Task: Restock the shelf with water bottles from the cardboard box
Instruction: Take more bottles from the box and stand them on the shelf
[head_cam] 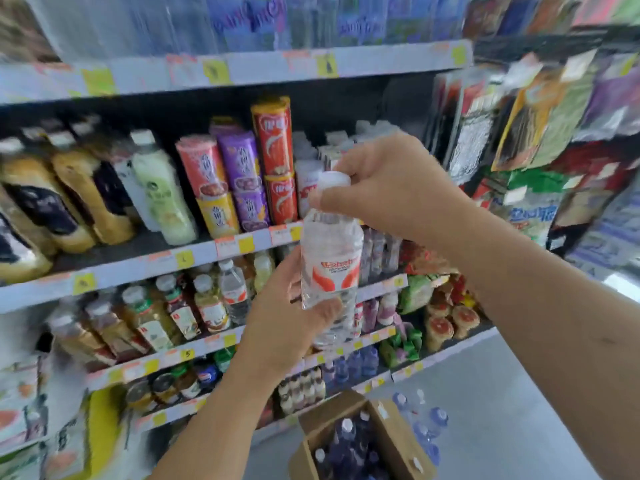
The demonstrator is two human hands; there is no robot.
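Observation:
A clear water bottle (330,258) with a red and white label and a white cap is held upright in front of the shelves. My left hand (287,317) grips its lower body from the left, thumb across the front. My right hand (388,181) comes down from above and pinches the cap and neck. On the floor at the bottom stands an open cardboard box (391,434) with several capped bottles inside. More matching water bottles (233,289) stand on the shelf (194,258) behind the held one.
The shelving holds juice bottles at left, red and purple canisters (273,157) in the middle and snack packs at right. Hanging packets (540,126) crowd the right side. A shrink-wrapped pack of blue-capped bottles (422,420) lies on the grey floor beside the box.

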